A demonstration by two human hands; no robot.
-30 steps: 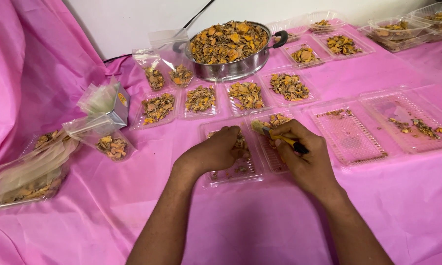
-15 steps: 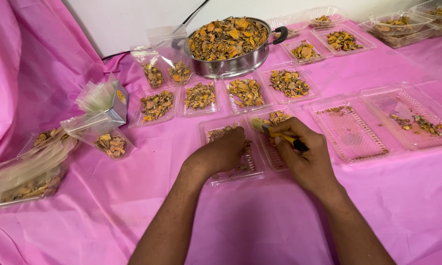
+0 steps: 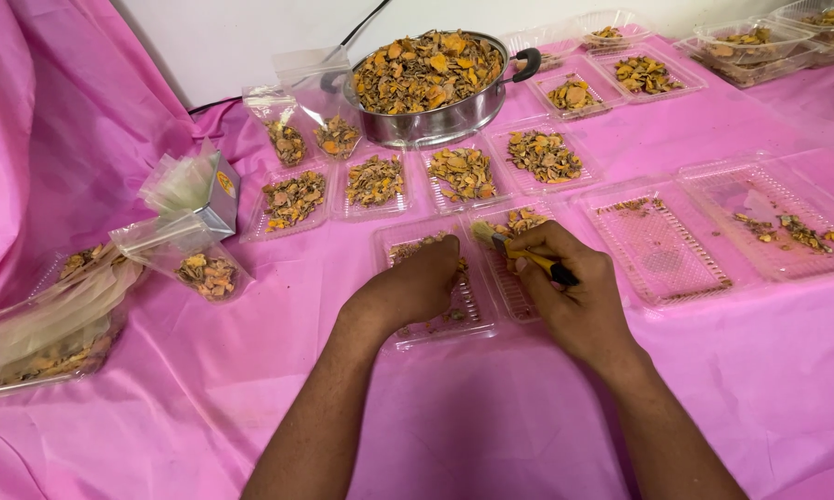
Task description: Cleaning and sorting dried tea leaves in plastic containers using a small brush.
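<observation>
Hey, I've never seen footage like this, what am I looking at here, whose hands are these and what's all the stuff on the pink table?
There is no machine here: this is one picture from a camera worn on a person's head, looking down at their own two bare hands.

The left hand rests in a clear plastic tray with a few orange-yellow dried pieces. The right hand grips a small brush with a yellow and black handle, its bristles over the neighbouring tray.

Everything sits on a pink cloth. Behind the hands stands a metal pan heaped with the same dried pieces, and around it lie more clear trays holding small portions. Two nearly empty trays lie to the right. To the left are filled clear bags and a small metal box.
</observation>
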